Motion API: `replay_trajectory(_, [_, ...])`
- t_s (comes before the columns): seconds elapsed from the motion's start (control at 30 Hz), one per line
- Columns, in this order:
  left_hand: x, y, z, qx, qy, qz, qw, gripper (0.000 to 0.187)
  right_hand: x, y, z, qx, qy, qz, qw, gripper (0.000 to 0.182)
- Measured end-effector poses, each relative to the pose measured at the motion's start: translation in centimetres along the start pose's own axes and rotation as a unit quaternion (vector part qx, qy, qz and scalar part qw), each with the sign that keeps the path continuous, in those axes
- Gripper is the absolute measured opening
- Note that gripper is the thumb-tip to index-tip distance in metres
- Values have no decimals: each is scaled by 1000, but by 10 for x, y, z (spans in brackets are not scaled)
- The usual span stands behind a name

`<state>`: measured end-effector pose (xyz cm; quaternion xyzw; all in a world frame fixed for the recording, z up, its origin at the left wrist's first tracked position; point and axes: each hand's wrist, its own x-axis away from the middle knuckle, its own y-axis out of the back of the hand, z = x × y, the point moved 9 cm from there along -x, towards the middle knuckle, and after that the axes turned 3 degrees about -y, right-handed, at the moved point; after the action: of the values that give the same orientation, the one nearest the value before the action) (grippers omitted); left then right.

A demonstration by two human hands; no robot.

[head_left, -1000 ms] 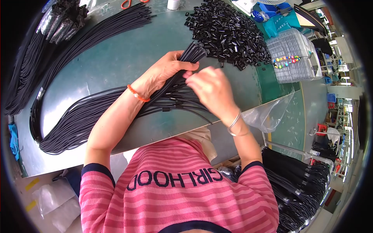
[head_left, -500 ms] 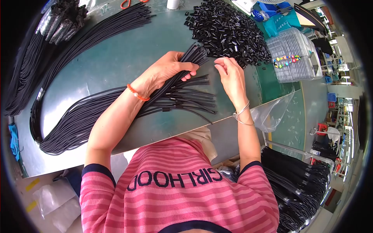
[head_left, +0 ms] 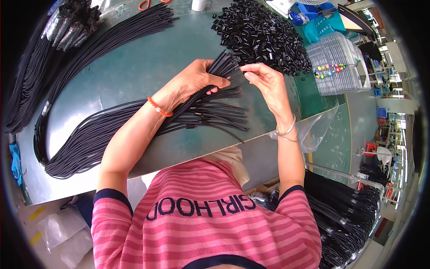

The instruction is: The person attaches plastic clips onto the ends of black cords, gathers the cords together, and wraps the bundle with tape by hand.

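Note:
My left hand (head_left: pixel 197 80), with an orange beaded bracelet at the wrist, is wrapped around a bundle of black cords (head_left: pixel 220 67). The cord ends fan out beyond my thumb, toward the right. At those ends, my right hand (head_left: pixel 265 81) pinches a small black piece (head_left: pixel 244 72) between thumb and fingertips. Whether the piece touches a cord end is too small to tell. Below my left hand, more black cords (head_left: pixel 89 145) lie on the table, several with small black pieces on them near their ends. A heap of small black pieces (head_left: pixel 264 38) lies beyond my hands.
Other bundles of black cord (head_left: pixel 112 38) lie across the left of the green table (head_left: pixel 188 42). Orange-handled scissors (head_left: pixel 145 4) and a white bottle (head_left: pixel 199 4) stand at the back. Clear plastic drawers (head_left: pixel 336 67) are on the right. More black cords (head_left: pixel 345 210) hang below right.
My right hand has moved left to the cord ends, and a small black piece now shows in its fingertips. My left hand has stayed almost still around the bundle.

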<state>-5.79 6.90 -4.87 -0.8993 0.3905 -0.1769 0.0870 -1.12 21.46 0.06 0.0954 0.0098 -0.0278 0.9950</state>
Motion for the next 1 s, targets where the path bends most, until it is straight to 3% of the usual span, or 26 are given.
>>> replay_trajectory(0.1, [1, -1, -1, -11, 0, -2, 1000, 16, -1, 4, 2, -43, 5, -13, 999, 6])
replay_trajectory(0.23, [1, 2, 0, 14, 12, -6, 1000, 17, 0, 3, 12, 102, 37, 34, 994, 4])
replay_trajectory(0.33, [2, 2, 0, 39, 12, -9, 999, 18, 13, -17, 55, 387, 209, 39, 897, 5])
replay_trajectory(0.5, [0, 3, 0, 51, -1, -4, 999, 20, 16, -25, 48, 413, 204, -9, 888, 5])
replay_trajectory(0.57, [0, 4, 0, 47, -1, 0, 999, 21, 5, -3, 13, 119, 97, -8, 988, 6])
replay_trajectory(0.6, [1, 3, -1, 45, 2, 1, 999, 22, 2, 2, 0, -34, 39, -8, 999, 6])
replay_trajectory(0.73, [3, 2, -4, 48, 7, 8, 999, 24, 2, 1, -10, -82, -6, 4, 997, 9])
replay_trajectory(1.0, [3, -1, -3, 56, -7, 15, 998, 23, 1, -19, 0, -122, 4, 49, 991, 12])
